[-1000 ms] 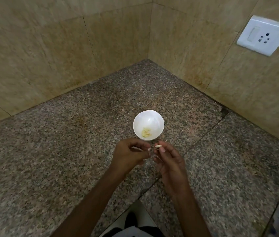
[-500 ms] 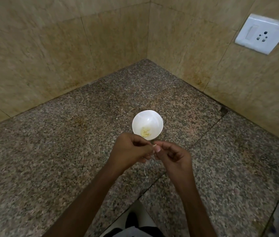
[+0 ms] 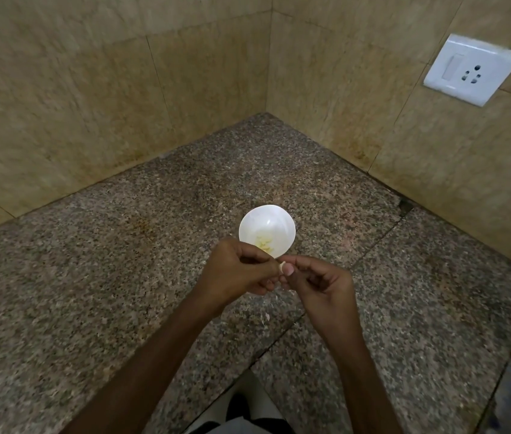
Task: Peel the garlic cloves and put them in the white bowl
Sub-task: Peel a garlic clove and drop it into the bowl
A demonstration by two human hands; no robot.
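From the head camera, both forearms reach in from the bottom edge and the left hand point(image 3: 241, 270) and right hand point(image 3: 320, 286) meet knuckle to knuckle. Their fingers are curled in, and together they pinch a small pale garlic clove point(image 3: 281, 267) at their tips, just in front of the near rim of the white bowl point(image 3: 266, 214). The smooth, round bowl holds a few yellowish peeled pieces point(image 3: 265, 242) and stands on a speckled granite countertop point(image 3: 122, 277) in a corner of beige stone-look wall tiles point(image 3: 91, 89).

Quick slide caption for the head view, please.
Left hand and right hand pinch a garlic clove near the white bowl on the granite counter.
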